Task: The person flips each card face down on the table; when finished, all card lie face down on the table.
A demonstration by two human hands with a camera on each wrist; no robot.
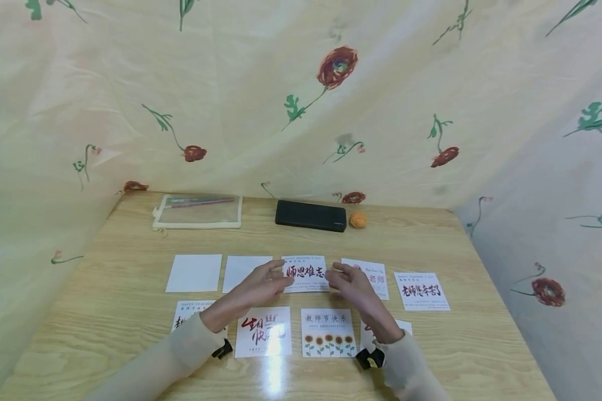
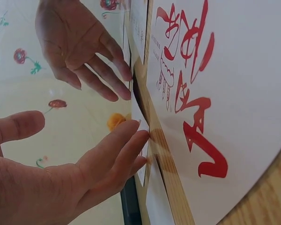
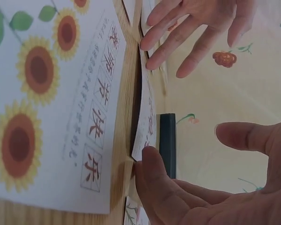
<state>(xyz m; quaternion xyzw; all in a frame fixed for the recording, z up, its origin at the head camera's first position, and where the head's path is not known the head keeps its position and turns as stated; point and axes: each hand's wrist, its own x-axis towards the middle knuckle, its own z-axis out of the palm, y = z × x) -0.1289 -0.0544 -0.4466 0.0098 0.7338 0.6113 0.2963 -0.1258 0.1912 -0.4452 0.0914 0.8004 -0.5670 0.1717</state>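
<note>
A white card with dark red Chinese brush lettering (image 1: 305,282) lies in the middle of the back row. My left hand (image 1: 255,287) is at its left edge and my right hand (image 1: 355,287) at its right edge. The fingers of both hands look straight or loosely bent, with the thumbs held apart from them. In the right wrist view this card (image 3: 147,110) bows slightly off the wood, fingertips close by its two ends; firm contact cannot be made out. Below the hands lie a birthday card with red lettering (image 1: 263,332) and a sunflower card (image 1: 328,332).
Two blank white cards (image 1: 194,273) are at the back left. Further lettered cards (image 1: 421,291) lie at right and partly under the forearms. Along the table's rear are a mesh zip pouch (image 1: 200,214), a black case (image 1: 311,215) and a small orange ball-like object (image 1: 358,220).
</note>
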